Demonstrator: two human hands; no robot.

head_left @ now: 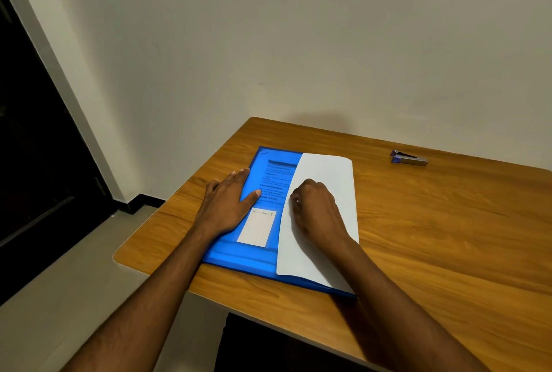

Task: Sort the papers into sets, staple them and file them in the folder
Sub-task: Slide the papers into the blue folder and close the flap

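A translucent blue folder lies on the wooden table, with printed pages showing through its cover and a white label on its lower part. A set of white papers covers the folder's right half, blank side up. My left hand lies flat with straight fingers along the folder's left edge, its thumb on the cover. My right hand rests on the papers with its fingers curled at their left edge; whether they pinch the sheets is hidden. A small purple and grey stapler lies apart at the table's far right.
A plain wall stands just behind the table. Left of the table are a tiled floor and a dark doorway. Bare wood stretches to the right of the folder up to the stapler. A dark object sits under the table's near edge.
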